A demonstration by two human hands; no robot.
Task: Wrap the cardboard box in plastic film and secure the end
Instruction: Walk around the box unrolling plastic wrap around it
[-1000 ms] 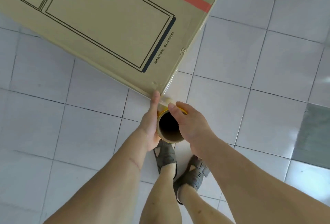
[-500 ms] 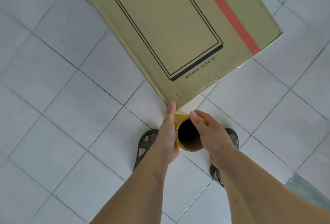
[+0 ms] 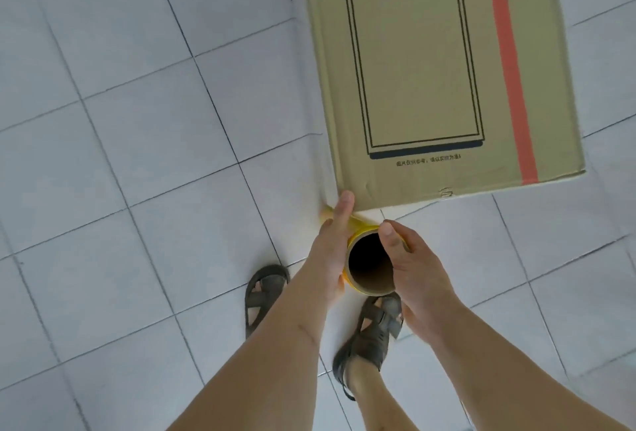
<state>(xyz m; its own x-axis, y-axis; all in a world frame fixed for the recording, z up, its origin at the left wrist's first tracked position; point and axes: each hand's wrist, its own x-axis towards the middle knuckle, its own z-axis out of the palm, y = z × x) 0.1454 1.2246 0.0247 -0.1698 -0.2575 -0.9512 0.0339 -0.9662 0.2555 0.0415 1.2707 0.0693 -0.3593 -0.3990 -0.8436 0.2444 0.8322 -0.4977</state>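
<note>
On the pale tiled floor (image 3: pixel 137 190), both hands, left hand (image 3: pixel 332 251) and right hand (image 3: pixel 409 272), clasp the upright film roll (image 3: pixel 370 263) just below the cardboard box (image 3: pixel 430 69)'s near-left corner.

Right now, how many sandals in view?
2. One sandal is on the tile left of the left forearm; the other sandal is below the film roll, between the forearms, its toe partly hidden by the right hand.
</note>
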